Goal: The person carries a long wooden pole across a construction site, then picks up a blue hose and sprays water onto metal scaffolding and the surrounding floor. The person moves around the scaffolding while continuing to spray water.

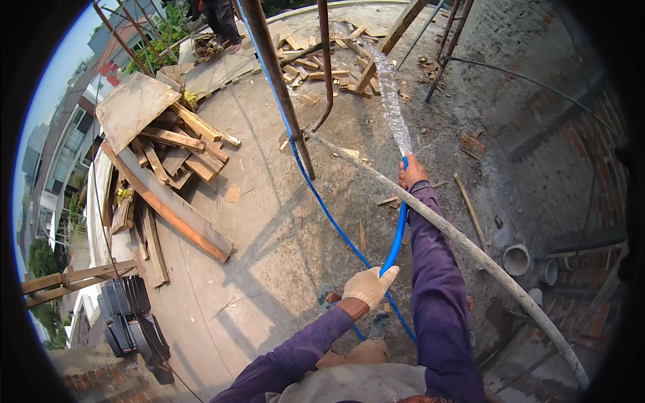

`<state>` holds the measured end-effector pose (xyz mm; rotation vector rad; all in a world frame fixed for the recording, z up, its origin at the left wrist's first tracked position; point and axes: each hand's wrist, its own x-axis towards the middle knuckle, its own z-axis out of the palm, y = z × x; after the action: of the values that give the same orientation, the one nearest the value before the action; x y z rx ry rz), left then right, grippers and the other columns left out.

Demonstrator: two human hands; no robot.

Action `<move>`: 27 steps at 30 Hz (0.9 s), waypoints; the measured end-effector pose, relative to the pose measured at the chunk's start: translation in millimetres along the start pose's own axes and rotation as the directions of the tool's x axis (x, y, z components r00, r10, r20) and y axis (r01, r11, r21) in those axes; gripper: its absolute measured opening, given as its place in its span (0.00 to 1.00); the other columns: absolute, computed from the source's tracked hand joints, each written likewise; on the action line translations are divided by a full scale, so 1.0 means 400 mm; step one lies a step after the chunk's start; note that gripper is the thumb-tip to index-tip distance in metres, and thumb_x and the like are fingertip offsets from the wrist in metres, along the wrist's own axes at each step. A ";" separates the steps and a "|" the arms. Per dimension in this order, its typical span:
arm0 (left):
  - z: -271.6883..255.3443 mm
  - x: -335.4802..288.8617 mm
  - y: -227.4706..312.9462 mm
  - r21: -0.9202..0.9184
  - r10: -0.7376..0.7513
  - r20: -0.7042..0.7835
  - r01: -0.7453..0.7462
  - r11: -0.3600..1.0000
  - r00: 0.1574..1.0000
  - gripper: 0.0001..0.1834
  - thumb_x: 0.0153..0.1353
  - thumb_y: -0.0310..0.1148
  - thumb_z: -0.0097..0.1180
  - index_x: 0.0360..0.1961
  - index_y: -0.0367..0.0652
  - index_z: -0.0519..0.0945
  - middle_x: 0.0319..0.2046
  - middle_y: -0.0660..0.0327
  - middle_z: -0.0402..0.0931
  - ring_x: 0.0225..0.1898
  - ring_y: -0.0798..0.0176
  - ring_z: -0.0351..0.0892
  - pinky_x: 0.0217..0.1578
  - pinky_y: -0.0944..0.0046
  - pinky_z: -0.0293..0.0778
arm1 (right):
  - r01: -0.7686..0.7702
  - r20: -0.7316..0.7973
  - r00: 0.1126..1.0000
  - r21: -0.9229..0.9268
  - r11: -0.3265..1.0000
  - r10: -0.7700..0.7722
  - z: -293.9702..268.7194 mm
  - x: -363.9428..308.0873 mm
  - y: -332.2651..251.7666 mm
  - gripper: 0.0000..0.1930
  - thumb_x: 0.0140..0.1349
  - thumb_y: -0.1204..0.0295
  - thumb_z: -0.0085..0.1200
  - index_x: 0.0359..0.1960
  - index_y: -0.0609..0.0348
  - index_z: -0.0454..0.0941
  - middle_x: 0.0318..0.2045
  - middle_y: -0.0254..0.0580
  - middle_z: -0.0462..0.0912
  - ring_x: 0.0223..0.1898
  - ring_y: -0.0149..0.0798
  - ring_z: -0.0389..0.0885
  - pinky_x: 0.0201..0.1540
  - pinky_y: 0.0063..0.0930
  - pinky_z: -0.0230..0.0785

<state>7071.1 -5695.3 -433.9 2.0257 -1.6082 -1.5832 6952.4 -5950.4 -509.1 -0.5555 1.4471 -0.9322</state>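
A blue hose (396, 238) runs between my two hands. My right hand (412, 172), bare and at the end of a purple sleeve, is closed around the hose near its mouth. From there a stream of water (392, 101) shoots away toward the far scrap wood. My left hand (370, 285), in a cream knitted glove, grips the same hose lower down, close to my body. More blue hose (329, 213) trails across the concrete floor and up beside a rusty upright pole (277, 87).
A pale diagonal pole (463, 242) crosses by my right forearm. Stacked timber (181, 154) with a board on top lies at left; loose wood pieces (322, 67) are scattered ahead. A brick wall (571, 161) stands right, with pipe openings (516, 259) low down. Another person's legs (223, 23) show at the far left.
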 end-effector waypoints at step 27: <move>0.199 0.063 0.145 0.143 0.251 0.172 -0.277 0.950 0.952 0.34 0.62 0.61 0.38 0.35 0.35 0.79 0.31 0.38 0.77 0.38 0.35 0.75 0.39 0.47 0.69 | 0.294 -0.455 0.889 0.641 0.709 0.043 -0.649 -0.082 0.170 0.18 0.64 0.53 0.33 0.27 0.52 0.65 0.12 0.30 0.61 0.10 0.29 0.56 0.15 0.31 0.52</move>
<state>6970.6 -5701.5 -449.6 1.6995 -2.0318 -1.5830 6717.1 -5831.5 -569.1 0.1522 1.3050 -1.7033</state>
